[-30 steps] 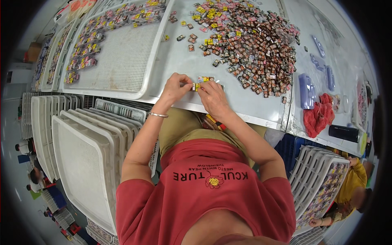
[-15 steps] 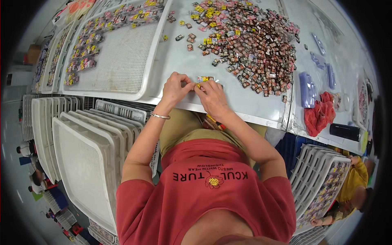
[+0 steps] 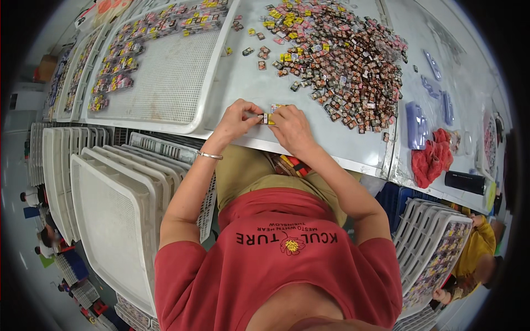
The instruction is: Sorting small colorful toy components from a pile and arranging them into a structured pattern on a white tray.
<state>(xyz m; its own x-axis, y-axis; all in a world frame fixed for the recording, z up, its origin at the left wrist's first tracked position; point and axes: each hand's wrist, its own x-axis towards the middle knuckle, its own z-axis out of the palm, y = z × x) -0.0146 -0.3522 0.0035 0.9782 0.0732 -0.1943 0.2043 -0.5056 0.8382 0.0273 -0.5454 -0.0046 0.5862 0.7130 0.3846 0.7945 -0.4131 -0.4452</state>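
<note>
My left hand (image 3: 239,119) and my right hand (image 3: 290,128) meet just above the table's near edge, fingers pinched. Between their fingertips is a small yellow-and-white packet (image 3: 266,118), gripped from both sides; its finer detail is too small to make out. Right behind my right fingers lies another small yellow-marked packet (image 3: 277,106), partly covered by them. Farther back spreads a large heap of small square printed packets (image 3: 348,71), mostly brown and black, with pink and yellow ones. A few loose packets (image 3: 262,52) lie at its left.
On the left, a white mesh tray (image 3: 165,77) holds rows of bundled packets. Stacked trays (image 3: 110,220) stand below. On the right lie purple plastic pieces (image 3: 415,126), a red cloth (image 3: 432,160) and a black cylinder (image 3: 465,181). A person in yellow (image 3: 479,243) is beside filled trays.
The small yellow-and-white packet between my fingertips now shows more clearly, my hands slightly farther apart. The whole view has shifted a little.
</note>
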